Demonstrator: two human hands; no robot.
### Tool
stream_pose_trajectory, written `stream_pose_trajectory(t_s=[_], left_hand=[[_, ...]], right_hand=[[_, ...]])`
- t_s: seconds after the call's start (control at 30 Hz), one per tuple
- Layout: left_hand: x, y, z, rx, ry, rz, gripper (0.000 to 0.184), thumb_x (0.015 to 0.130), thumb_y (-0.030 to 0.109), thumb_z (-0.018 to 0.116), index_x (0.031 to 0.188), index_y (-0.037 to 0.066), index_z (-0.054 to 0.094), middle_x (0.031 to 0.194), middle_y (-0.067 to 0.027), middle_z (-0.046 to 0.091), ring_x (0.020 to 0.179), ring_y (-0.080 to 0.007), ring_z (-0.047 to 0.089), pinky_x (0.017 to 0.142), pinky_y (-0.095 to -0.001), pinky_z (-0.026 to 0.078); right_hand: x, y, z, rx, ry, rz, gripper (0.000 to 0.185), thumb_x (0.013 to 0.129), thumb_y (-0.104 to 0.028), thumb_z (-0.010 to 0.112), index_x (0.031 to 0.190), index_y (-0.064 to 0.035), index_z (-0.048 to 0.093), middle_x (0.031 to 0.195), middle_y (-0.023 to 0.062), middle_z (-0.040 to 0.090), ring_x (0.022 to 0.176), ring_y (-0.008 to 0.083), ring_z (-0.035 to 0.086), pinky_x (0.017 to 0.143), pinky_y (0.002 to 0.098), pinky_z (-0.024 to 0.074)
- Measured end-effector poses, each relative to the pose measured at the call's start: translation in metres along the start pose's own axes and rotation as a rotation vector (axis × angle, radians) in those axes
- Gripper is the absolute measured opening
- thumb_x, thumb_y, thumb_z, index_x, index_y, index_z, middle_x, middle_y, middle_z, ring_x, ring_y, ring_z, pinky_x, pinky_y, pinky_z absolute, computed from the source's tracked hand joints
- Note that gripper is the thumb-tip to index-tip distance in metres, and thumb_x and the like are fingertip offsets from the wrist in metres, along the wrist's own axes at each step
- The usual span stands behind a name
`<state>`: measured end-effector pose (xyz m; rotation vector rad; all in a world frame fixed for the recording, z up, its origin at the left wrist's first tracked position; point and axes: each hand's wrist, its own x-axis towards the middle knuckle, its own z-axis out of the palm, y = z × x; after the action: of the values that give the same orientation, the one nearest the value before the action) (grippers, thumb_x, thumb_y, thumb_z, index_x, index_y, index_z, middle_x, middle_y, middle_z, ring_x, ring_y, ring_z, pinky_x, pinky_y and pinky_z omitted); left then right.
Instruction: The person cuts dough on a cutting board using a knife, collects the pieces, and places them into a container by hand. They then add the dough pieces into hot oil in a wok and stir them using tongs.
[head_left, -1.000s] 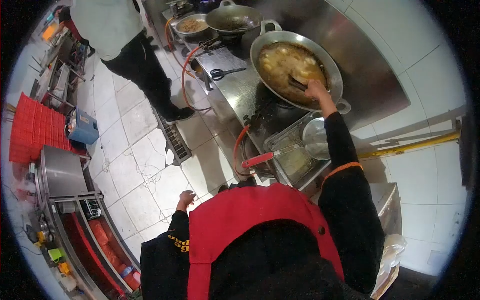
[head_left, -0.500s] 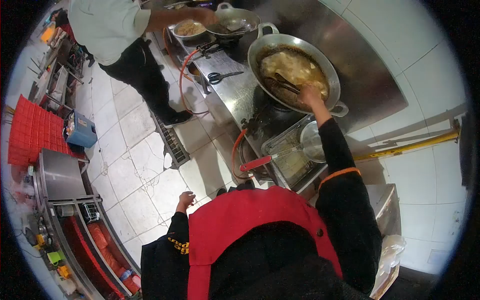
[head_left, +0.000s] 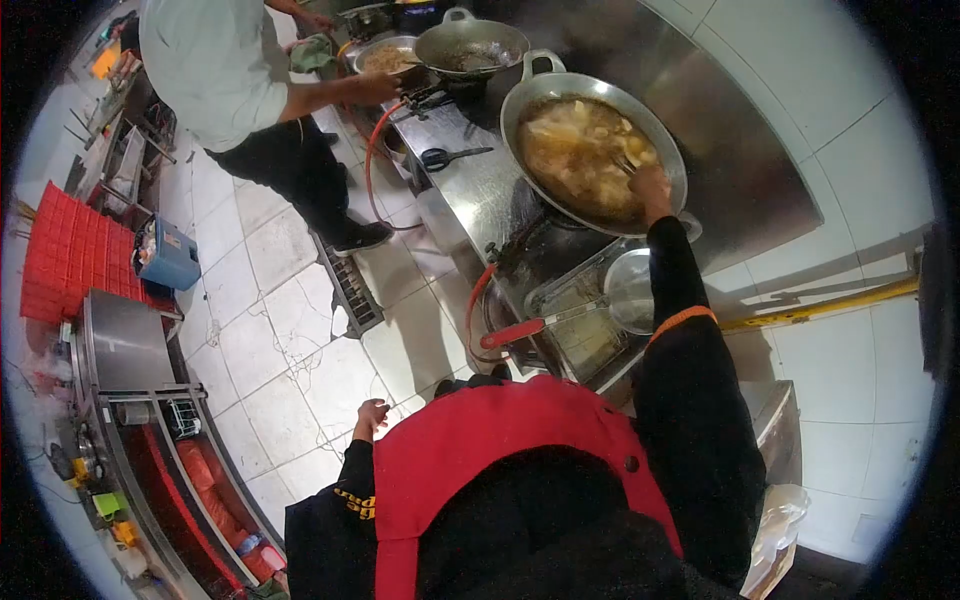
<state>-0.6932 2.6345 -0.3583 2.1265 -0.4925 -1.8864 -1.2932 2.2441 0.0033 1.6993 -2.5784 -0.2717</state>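
Note:
My right hand [head_left: 652, 190] is closed round a pair of tongs [head_left: 625, 165], reaching over the right side of a large wok [head_left: 515, 110]. Light pieces of food [head_left: 575, 140] sit in bubbling brown liquid in that wok, and the tongs' tips are among them. My left hand [head_left: 373, 413] hangs low beside the red apron, over the floor, with its fingers loosely curled and partly apart and nothing visible in it. Below the wok a round strainer [head_left: 630, 292] with a red handle [head_left: 513, 333] lies across a rectangular tray [head_left: 585, 345].
A second wok [head_left: 430, 45] and a bowl of food [head_left: 352, 55] stand farther along the counter, near black scissors [head_left: 455, 156]. Another person [head_left: 215, 75] stands at the left of them. An orange hose [head_left: 370, 165] hangs off the counter's edge. A floor grate [head_left: 350, 290] lies below.
The tongs and my right hand have moved toward the wok's right side. The other person first reached to the second wok, then drew that hand back toward the counter's edge.

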Motion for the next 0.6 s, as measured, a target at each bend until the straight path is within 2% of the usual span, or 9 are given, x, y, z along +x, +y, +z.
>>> stream_pose_trajectory(t_s=[0.13,0.2,0.27,0.33,0.37,0.4,0.47,0.57,0.6], left_hand=[[-0.040,0.028,0.010,0.115,0.030,0.121,0.040,0.075,0.023,0.055,0.112,0.010,0.049,0.072,-0.0114,0.060,0.053,-0.0198,0.060,0.039,-0.0307,0.044],[-0.052,0.035,0.012,0.324,0.037,0.248,0.038,0.074,0.021,0.055,0.110,0.009,0.051,0.072,-0.0118,0.060,0.052,-0.0201,0.060,0.039,-0.0298,0.045],[-0.062,0.040,0.014,0.290,0.030,0.322,0.038,0.074,0.020,0.055,0.110,0.008,0.051,0.072,-0.0118,0.061,0.052,-0.0202,0.060,0.039,-0.0299,0.046],[-0.069,0.050,0.015,0.261,0.019,0.396,0.038,0.074,0.020,0.055,0.109,0.008,0.051,0.072,-0.0118,0.061,0.052,-0.0203,0.060,0.040,-0.0301,0.046],[-0.074,0.065,0.018,0.435,0.031,0.326,0.038,0.073,0.020,0.055,0.109,0.007,0.052,0.073,-0.0119,0.061,0.053,-0.0204,0.060,0.040,-0.0302,0.046],[-0.080,0.077,0.020,0.608,0.044,0.256,0.037,0.073,0.020,0.055,0.108,0.007,0.052,0.073,-0.0120,0.061,0.053,-0.0205,0.060,0.041,-0.0304,0.047],[-0.070,0.079,0.018,0.561,0.031,0.294,0.038,0.073,0.020,0.055,0.108,0.007,0.052,0.074,-0.0122,0.061,0.053,-0.0208,0.060,0.041,-0.0308,0.047],[-0.067,0.086,0.013,0.526,0.026,0.273,0.037,0.073,0.020,0.056,0.108,0.007,0.052,0.074,-0.0125,0.060,0.054,-0.0214,0.060,0.042,-0.0318,0.047],[-0.070,0.090,0.012,0.537,0.034,0.217,0.037,0.073,0.020,0.056,0.107,0.006,0.053,0.073,-0.0126,0.060,0.054,-0.0218,0.060,0.042,-0.0324,0.047]], right_hand=[[-0.017,0.013,-0.012,0.121,-0.048,0.100,0.029,0.073,-0.021,0.052,0.095,-0.0035,0.058,0.103,0.0170,0.054,0.097,0.0291,0.052,0.078,0.0394,0.0434],[-0.015,0.027,0.001,0.110,-0.030,0.121,0.030,0.072,-0.022,0.052,0.095,-0.0030,0.058,0.101,0.0174,0.055,0.097,0.0289,0.052,0.078,0.0393,0.0431],[-0.018,0.040,0.011,0.036,-0.009,-0.132,0.031,0.070,-0.021,0.053,0.094,-0.0026,0.058,0.098,0.0180,0.056,0.092,0.0280,0.055,0.076,0.0393,0.0442],[-0.019,0.043,0.018,-0.099,-0.063,-0.251,0.033,0.072,-0.026,0.054,0.098,-0.0047,0.057,0.101,0.0161,0.055,0.095,0.0272,0.053,0.077,0.0388,0.0441],[-0.018,0.045,0.020,-0.234,-0.116,-0.377,0.036,0.074,-0.030,0.055,0.102,-0.0067,0.055,0.105,0.0141,0.053,0.097,0.0265,0.052,0.078,0.0382,0.0441],[0.006,0.067,0.069,0.218,-0.029,-0.392,0.035,0.070,-0.028,0.055,0.096,-0.0047,0.057,0.095,0.0151,0.056,0.089,0.0276,0.054,0.074,0.0380,0.0444],[0.052,0.110,0.161,1.193,0.056,-0.604,0.033,0.061,-0.023,0.056,0.085,-0.0005,0.060,0.077,0.0170,0.060,0.074,0.0297,0.059,0.065,0.0376,0.0449],[-0.082,0.037,-0.024,0.271,-0.226,-0.434,0.032,0.057,-0.019,0.054,0.083,-0.0014,0.061,0.068,0.0187,0.059,0.067,0.0320,0.059,0.064,0.0387,0.0436],[-0.087,0.036,-0.029,0.273,-0.225,-0.426,0.032,0.057,-0.019,0.054,0.083,-0.0014,0.061,0.068,0.0187,0.059,0.067,0.0320,0.059,0.064,0.0387,0.0436]])
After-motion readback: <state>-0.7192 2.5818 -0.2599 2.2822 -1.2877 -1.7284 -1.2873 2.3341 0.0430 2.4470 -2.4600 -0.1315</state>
